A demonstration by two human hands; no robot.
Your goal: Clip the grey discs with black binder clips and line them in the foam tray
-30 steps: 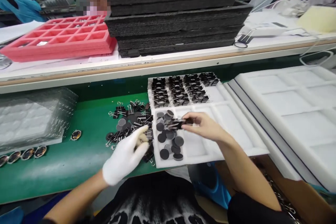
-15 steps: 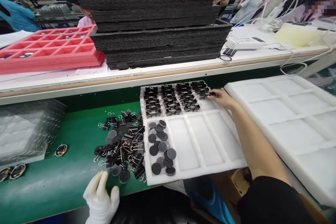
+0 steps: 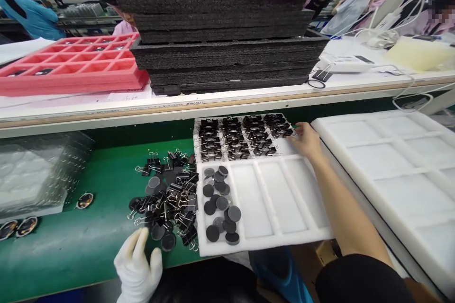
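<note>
My left hand (image 3: 138, 265), in a white glove, rests with fingers apart and nothing in it, just below a heap of black binder clips (image 3: 179, 199) mixed with dark round discs (image 3: 168, 241). Bare, my right hand (image 3: 301, 139) is at the back right corner of a white foam tray (image 3: 265, 241), its fingertips near the last column of clips. Whether it holds a clip is hidden. Rows of black binder clips (image 3: 232, 137) fill the tray's back part. Several dark discs (image 3: 222, 203) lie in its front left compartment.
A second white foam tray (image 3: 387, 163) lies at the right. Clear plastic trays (image 3: 31, 175) and small round parts (image 3: 85, 200) are on the green table (image 3: 95, 246) at the left. A shelf holds stacked black foam (image 3: 227, 61) and a red tray (image 3: 74, 83). People are behind.
The view has shifted slightly. The black clip seen at my right fingers before no longer shows clearly there, and the fingers are nearer the tray's last column. My left hand has stayed put.
</note>
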